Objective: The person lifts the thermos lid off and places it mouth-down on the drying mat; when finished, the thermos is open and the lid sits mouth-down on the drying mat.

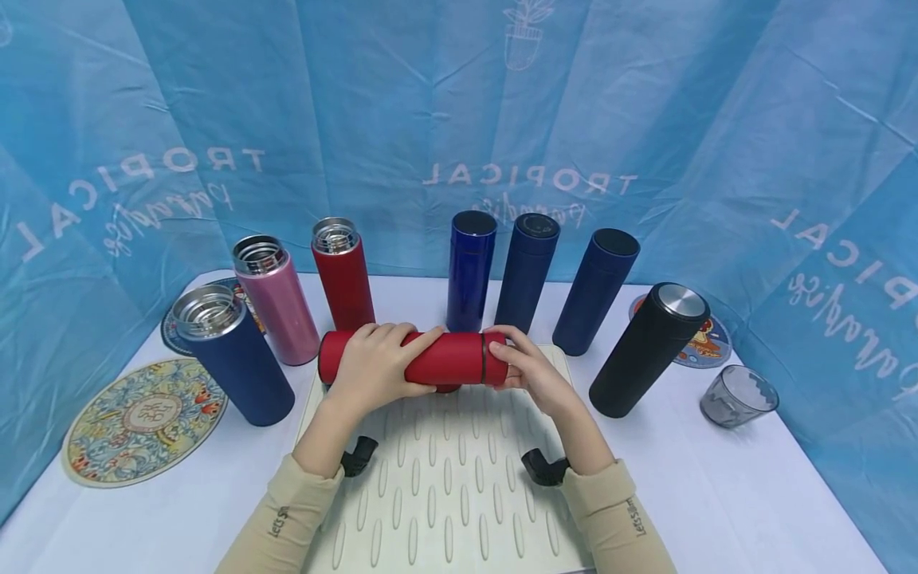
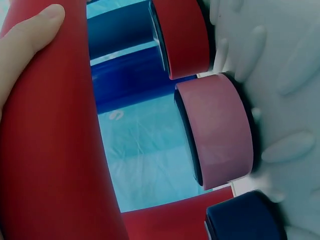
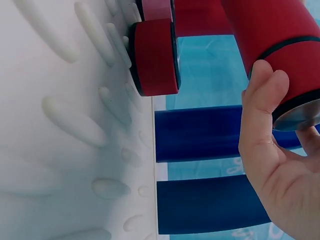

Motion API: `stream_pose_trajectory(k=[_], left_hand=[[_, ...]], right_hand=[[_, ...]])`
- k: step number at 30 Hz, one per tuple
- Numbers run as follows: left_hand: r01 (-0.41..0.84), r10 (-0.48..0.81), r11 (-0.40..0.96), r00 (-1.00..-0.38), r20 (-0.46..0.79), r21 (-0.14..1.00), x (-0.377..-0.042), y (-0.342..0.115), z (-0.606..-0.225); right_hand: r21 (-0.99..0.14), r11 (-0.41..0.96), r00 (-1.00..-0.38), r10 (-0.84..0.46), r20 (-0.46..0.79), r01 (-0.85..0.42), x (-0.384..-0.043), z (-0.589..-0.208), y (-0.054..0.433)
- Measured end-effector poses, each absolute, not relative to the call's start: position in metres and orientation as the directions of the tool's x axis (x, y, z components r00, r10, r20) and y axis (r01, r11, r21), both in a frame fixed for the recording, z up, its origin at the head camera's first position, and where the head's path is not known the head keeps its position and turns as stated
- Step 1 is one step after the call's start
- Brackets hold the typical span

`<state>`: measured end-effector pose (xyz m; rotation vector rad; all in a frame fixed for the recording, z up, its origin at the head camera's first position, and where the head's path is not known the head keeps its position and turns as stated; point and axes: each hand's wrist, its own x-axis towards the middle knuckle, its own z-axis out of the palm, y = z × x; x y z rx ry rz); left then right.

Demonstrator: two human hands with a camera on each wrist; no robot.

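Note:
A red thermos bottle (image 1: 455,359) lies sideways in both hands above the cream ribbed mat (image 1: 430,510). My left hand (image 1: 376,363) grips its body near the base end. At the other end, my right hand (image 1: 534,373) holds the lid section (image 3: 300,70), thumb and fingers around it; a dark ring marks the seam. Under the bottle, three lids stand on the mat: a red lid (image 2: 185,37), a pink lid (image 2: 217,132) and a navy lid (image 2: 247,220). From the head view the bottle mostly hides them.
Lidless navy (image 1: 240,363), pink (image 1: 280,307) and red (image 1: 347,283) bottles stand left. Behind and right are a glossy blue bottle (image 1: 471,271), two navy bottles (image 1: 527,275) and a black bottle (image 1: 641,359). A glass (image 1: 739,396) stands far right; a patterned placemat (image 1: 147,418) lies left.

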<state>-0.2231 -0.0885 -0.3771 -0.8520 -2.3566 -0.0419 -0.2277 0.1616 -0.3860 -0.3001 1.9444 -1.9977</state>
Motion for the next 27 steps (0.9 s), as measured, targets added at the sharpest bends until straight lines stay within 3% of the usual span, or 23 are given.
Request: stream_pose_trajectory(k=[10,27], left_hand=[[0.590,0.593,0.778,-0.574,0.564,-0.217,-0.222,-0.089,-0.375],[0.586,0.560,0.794,-0.599,0.572,-0.164,-0.223,-0.091,-0.377]], right_hand=[[-0.996,-0.018,-0.901,-0.427,-0.075,0.091,-0.231,-0.389,0.164],[-0.991,0.064,-0.890,-0.450,0.075,-0.116,-0.231,-0.396,0.168]])
